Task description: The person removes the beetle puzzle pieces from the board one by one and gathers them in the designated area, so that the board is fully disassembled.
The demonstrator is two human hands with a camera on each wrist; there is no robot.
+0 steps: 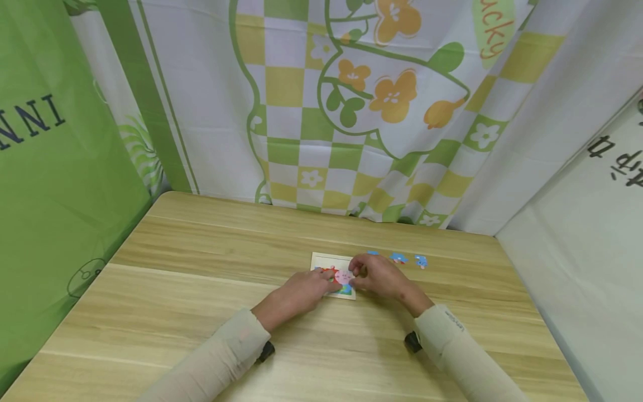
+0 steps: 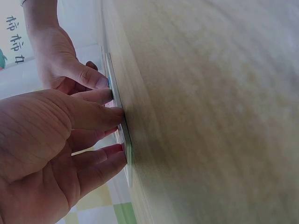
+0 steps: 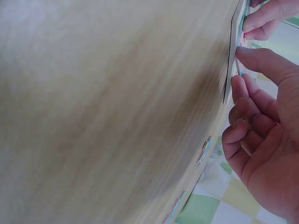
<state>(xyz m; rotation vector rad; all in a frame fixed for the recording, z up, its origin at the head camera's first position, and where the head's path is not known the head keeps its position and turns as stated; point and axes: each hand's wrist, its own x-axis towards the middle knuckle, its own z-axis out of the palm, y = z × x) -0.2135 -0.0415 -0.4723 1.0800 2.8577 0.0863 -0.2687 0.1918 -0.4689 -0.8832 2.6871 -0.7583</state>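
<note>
A small puzzle board point(image 1: 326, 259) with a pale wooden frame lies flat on the table, its picture showing a pink face point(image 1: 344, 277) among red, blue and green parts. My left hand point(image 1: 306, 287) rests its fingertips on the left side of the board, fingers fairly straight, as the left wrist view point(image 2: 51, 144) of that hand also shows. At the board's right edge, my right hand point(image 1: 379, 274) pinches a thin puzzle piece point(image 3: 237, 64) between thumb and forefinger, the other fingers curled. Most of that piece is hidden by the fingers.
Beyond the right hand lie several loose blue puzzle pieces, including one with red point(image 1: 399, 258) and one farther right point(image 1: 421, 261). The wooden table point(image 1: 201, 324) ends at a patterned curtain point(image 1: 311, 151) at the back, with a green cloth point(image 1: 45, 167) on the left.
</note>
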